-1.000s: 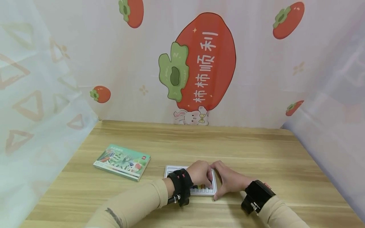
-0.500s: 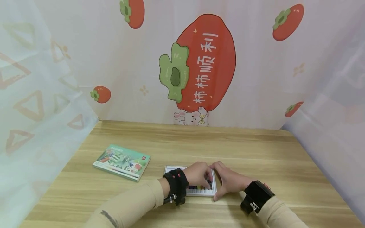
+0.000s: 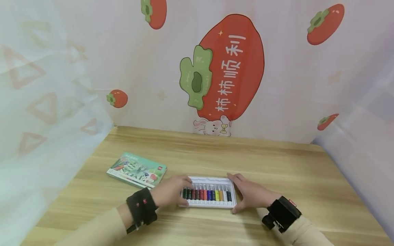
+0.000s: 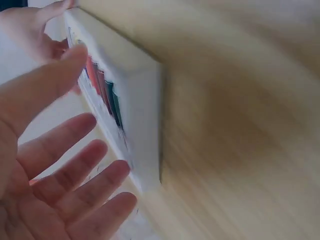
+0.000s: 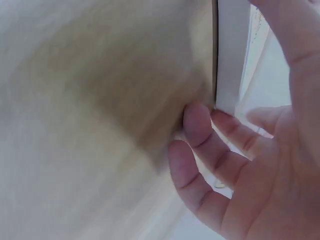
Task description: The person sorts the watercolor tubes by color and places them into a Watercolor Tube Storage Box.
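A white tray [image 3: 212, 206] lies on the table with a row of small paint tubes [image 3: 205, 194] in many colours, from dark green at the left to black at the right. My left hand [image 3: 168, 192] is at the tray's left end, thumb and fingers spread on either side of the corners. In the left wrist view the left hand's fingers [image 4: 82, 182] look straight and hold nothing. My right hand [image 3: 253, 194] holds the tray's right end between thumb and fingers. In the right wrist view some fingertips [image 5: 197, 122] are at the tray's corner [image 5: 229, 95].
A green illustrated box [image 3: 138, 169] lies to the left of the tray, partly behind my left hand. The wooden table [image 3: 191, 150] ends at a curtain [image 3: 286, 85] printed with persimmons, which also hangs along both sides.
My left hand has left the dark tube at the tray's right end and moved to its left end, uncovering the row. My right hand stays at the right end. The head view has shifted slightly.
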`<state>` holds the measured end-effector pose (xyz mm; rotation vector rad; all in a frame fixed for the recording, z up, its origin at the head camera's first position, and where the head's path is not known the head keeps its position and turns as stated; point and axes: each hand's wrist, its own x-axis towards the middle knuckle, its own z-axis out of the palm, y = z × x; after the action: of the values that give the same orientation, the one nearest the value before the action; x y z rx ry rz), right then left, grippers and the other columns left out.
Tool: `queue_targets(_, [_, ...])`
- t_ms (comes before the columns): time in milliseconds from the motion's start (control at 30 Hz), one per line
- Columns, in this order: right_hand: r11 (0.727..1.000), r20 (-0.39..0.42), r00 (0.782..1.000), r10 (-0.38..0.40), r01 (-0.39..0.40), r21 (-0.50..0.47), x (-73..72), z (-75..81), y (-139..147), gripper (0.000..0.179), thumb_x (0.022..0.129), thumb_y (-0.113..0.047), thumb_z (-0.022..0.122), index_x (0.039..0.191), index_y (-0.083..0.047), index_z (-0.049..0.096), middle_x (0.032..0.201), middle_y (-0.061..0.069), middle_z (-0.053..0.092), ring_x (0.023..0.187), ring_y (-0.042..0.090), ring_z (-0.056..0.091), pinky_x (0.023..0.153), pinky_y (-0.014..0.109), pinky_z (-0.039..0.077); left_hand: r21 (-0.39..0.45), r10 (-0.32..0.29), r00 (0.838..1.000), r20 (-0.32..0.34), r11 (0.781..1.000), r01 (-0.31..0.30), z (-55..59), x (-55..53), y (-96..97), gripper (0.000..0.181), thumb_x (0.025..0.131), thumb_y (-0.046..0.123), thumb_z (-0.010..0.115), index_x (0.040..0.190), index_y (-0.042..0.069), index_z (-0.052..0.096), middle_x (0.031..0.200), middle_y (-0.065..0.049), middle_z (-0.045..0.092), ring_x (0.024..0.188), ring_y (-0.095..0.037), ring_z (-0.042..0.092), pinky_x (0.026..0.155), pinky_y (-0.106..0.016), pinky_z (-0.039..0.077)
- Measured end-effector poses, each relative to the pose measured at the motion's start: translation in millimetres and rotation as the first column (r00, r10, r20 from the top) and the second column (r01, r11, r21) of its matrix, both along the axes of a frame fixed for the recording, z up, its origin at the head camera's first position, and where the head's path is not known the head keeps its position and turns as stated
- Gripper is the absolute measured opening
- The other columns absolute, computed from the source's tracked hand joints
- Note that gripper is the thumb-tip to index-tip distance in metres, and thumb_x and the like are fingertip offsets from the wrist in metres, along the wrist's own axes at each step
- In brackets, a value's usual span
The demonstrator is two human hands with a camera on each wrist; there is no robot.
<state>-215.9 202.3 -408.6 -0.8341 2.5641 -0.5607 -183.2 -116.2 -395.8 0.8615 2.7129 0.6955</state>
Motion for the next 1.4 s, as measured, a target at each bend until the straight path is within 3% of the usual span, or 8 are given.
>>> queue_targets(100, [1.000,-0.038,0.999,-0.002,0.002,-0.023,4.5,3.7,4,0.124,0.065,-0.048,0.094,0.159,0.000,0.029,0.152,0.021,0.042,0.127,0.037,0.053,0.104,0.056,0.047,-0.006,0.006,1.000,-0.021,1.000,-0.006,-4.6,7.4,-10.5,0.052,0.073,0.023,0.091,0.117,0.001,0.074,0.131,-0.017,0.064,0.121,-0.036,0.061,0.103,-0.049,0.050])
queue_targets(200, [0.996,-0.171,0.983,0.065,-0.074,-0.048,8.5,7.3,7,0.082,0.078,-0.039,0.089,0.144,-0.004,0.057,0.146,0.017,0.051,0.124,0.036,0.057,0.101,0.055,0.050,-0.014,-0.014,0.998,-0.067,1.000,0.013,-8.1,8.8,-14.7,0.052,0.073,0.023,0.092,0.116,-0.001,0.075,0.129,-0.017,0.066,0.119,-0.035,0.063,0.102,-0.047,0.051])
queue_targets(267, [0.989,-0.276,0.953,0.123,-0.140,-0.045,11.4,8.5,8,0.045,0.088,-0.029,0.082,0.127,-0.008,0.072,0.136,0.011,0.060,0.118,0.031,0.061,0.098,0.049,0.054,-0.015,-0.040,0.995,-0.089,0.999,0.039,-9.6,8.1,-15.0,0.051,0.075,0.025,0.091,0.115,-0.001,0.075,0.126,-0.016,0.067,0.117,-0.034,0.064,0.101,-0.045,0.052])
queue_targets(367, [0.975,-0.367,0.911,0.187,-0.216,-0.041,14.3,6.7,8,0.017,0.095,-0.015,0.073,0.111,-0.010,0.080,0.120,0.003,0.069,0.107,0.020,0.064,0.091,0.040,0.056,-0.012,-0.061,0.993,-0.098,0.998,0.060,-11.3,6.3,-13.7,0.047,0.078,0.026,0.089,0.115,-0.001,0.076,0.123,-0.015,0.069,0.115,-0.032,0.066,0.100,-0.044,0.053])
queue_targets(600, [0.969,-0.417,0.885,0.207,-0.245,-0.039,13.7,5.8,3,0.014,0.094,-0.008,0.073,0.105,-0.010,0.081,0.105,-0.003,0.075,0.099,0.016,0.065,0.087,0.039,0.056,0.010,-0.016,0.999,-0.050,1.000,0.016,-11.7,5.4,-12.1,0.043,0.078,0.021,0.089,0.115,0.002,0.076,0.123,-0.013,0.070,0.117,-0.032,0.064,0.103,-0.047,0.051])
queue_targets(867, [0.974,-0.365,0.913,0.182,-0.219,-0.061,13.7,6.2,-1,0.013,0.092,-0.006,0.074,0.103,-0.009,0.081,0.102,-0.001,0.076,0.096,0.015,0.066,0.085,0.037,0.057,0.021,-0.016,0.998,-0.059,1.000,0.017,-14.0,4.9,-13.7,0.041,0.078,0.021,0.089,0.114,0.004,0.077,0.118,-0.011,0.073,0.111,-0.028,0.067,0.098,-0.044,0.054])
queue_targets(1100, [0.972,-0.406,0.888,0.216,-0.237,0.000,12.7,4.1,-10,0.017,0.094,-0.012,0.073,0.109,-0.013,0.080,0.110,-0.005,0.074,0.103,0.015,0.063,0.088,0.042,0.053,-0.038,-0.010,0.991,-0.135,0.999,0.005,-9.5,1.2,4.5,0.022,0.098,0.014,0.068,0.118,0.015,0.077,0.119,0.001,0.073,0.107,-0.023,0.064,0.087,-0.041,0.054])
queue_targets(1400, [0.973,-0.432,0.877,0.212,-0.230,0.012,14.2,-1.9,-20,0.014,0.092,-0.013,0.075,0.105,-0.012,0.081,0.106,-0.006,0.073,0.101,0.014,0.062,0.085,0.040,0.050,-0.103,-0.034,0.998,-0.059,0.994,0.028,-11.2,-0.4,21.1,0.028,0.101,0.007,0.061,0.120,0.018,0.078,0.128,0.003,0.069,0.112,-0.027,0.059,0.083,-0.043,0.047])
